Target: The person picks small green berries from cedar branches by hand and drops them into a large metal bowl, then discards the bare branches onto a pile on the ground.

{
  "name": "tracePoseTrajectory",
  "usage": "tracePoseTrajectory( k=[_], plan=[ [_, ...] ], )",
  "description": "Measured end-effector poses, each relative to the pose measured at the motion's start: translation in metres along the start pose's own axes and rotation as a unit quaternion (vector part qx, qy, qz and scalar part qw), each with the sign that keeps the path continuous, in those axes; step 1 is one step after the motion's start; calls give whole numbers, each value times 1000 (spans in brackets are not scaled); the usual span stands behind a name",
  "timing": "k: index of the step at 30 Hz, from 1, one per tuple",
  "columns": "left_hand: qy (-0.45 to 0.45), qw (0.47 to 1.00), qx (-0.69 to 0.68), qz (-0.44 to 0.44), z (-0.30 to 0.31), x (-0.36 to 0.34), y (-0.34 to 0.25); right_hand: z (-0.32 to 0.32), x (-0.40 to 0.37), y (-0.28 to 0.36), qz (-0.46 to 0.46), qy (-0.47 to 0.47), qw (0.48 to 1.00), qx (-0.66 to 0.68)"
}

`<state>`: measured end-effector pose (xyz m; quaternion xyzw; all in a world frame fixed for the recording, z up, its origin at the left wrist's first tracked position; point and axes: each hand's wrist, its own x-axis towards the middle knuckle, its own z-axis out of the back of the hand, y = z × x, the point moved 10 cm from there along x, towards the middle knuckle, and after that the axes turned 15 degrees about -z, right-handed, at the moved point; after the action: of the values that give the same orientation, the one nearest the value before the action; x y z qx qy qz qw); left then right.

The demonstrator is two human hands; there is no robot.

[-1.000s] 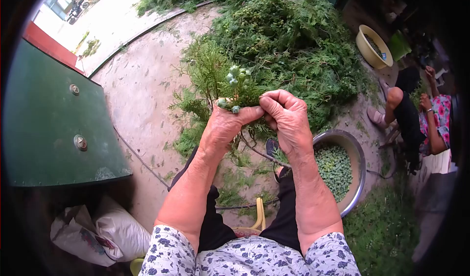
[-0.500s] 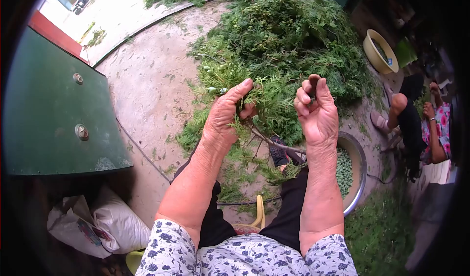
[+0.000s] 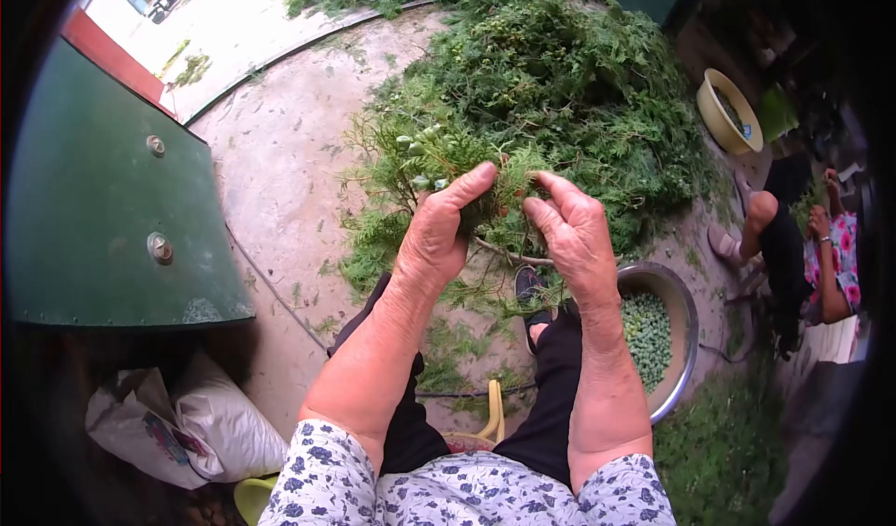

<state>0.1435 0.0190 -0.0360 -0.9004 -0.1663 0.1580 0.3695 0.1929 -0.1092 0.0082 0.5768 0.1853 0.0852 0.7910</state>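
My left hand (image 3: 439, 229) is closed round a leafy evergreen branch (image 3: 511, 190), its thumb pointing up and right over the sprays. Pale green cones (image 3: 420, 143) cluster on sprigs just beyond that thumb. At the right side of the same foliage is my right hand (image 3: 574, 237), with thumb and forefinger bent towards each other at the sprigs. Whatever lies between those fingertips is hard to make out. Below and right of this hand, a metal-rimmed basin (image 3: 693, 325) contains many small green cones (image 3: 649, 330).
A large heap of cut evergreen branches (image 3: 569, 78) spreads ahead. Green metal door (image 3: 103, 199) and white sacks (image 3: 229, 423) stand left. A cream basin (image 3: 707, 106) sits at right, near another person's hands (image 3: 821, 218) holding greenery. A cable (image 3: 275, 288) crosses the floor.
My right hand has moved left and slightly down, from apart in the air to the foliage by my left hand. The branch in my left hand has shifted, showing more cones.
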Motion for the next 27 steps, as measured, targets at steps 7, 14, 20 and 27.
tracePoseTrajectory(
  k=[7,14,20,27],
  plan=[
    [-23,996,83,-18,6,-6,4,16,-9,10,-7,-19,968,248],
    [186,888,409,-101,-24,-5,-8,23,-5,10,22,-20,955,294],
    [234,866,416,-148,-42,-11,-17,8,-4,7,-8,0,992,124],
    [105,946,262,-158,-20,-4,-25,4,0,-3,-47,1,993,106]
  ],
)
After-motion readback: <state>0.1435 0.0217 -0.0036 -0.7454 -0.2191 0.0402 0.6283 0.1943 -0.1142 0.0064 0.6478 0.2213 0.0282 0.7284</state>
